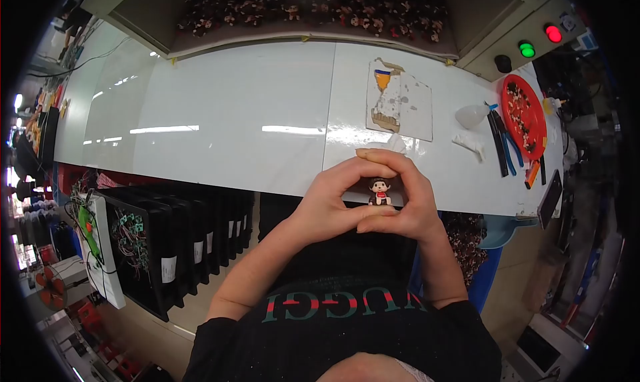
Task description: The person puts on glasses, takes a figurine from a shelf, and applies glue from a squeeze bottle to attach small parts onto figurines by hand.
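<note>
A small toy figurine (380, 193) with a dark brown head, a pale face and a red front shows upright in the ring made by my two hands, near the front edge of the table. My left hand (331, 199) curves around its left side, and my right hand (417, 199) closes around the right. The fingers meet above the figurine and the thumbs come together beneath it. Both hands appear to grip it between fingers and thumbs; the exact contact is partly hidden. Behind the fingers lies a crumpled white tissue (395, 143).
On the white table (233, 109) are a stained white board (415, 109), a squeeze bottle (471, 116), pliers (512, 152) and a red tray (541, 125) of small parts. A machine opening (313, 39) full of figurines stands behind. Black racks (163, 249) stand below left.
</note>
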Action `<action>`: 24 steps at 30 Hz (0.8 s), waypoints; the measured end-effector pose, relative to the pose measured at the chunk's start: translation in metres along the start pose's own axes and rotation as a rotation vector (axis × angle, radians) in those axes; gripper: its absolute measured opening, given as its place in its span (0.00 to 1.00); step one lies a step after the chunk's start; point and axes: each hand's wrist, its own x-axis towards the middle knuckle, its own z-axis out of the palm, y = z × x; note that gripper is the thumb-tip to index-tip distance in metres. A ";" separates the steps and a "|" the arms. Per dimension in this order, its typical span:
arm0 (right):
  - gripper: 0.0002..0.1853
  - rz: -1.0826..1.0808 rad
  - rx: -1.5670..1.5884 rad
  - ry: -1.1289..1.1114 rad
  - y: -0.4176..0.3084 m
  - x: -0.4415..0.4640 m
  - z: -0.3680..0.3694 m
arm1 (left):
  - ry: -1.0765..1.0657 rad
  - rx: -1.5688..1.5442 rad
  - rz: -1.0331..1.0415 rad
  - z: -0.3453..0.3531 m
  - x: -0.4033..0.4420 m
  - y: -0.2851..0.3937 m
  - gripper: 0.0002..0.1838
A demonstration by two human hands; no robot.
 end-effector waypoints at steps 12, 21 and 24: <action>0.44 -0.186 -0.196 0.076 -0.007 0.000 0.000 | 0.085 -0.009 -0.071 -0.006 -0.003 0.014 0.26; 0.27 -0.257 -0.333 0.218 0.002 -0.002 0.008 | 0.200 0.442 0.096 -0.001 -0.001 0.020 0.26; 0.23 -0.264 -0.331 0.242 0.003 0.000 0.011 | 0.213 0.505 0.135 0.004 0.002 0.015 0.24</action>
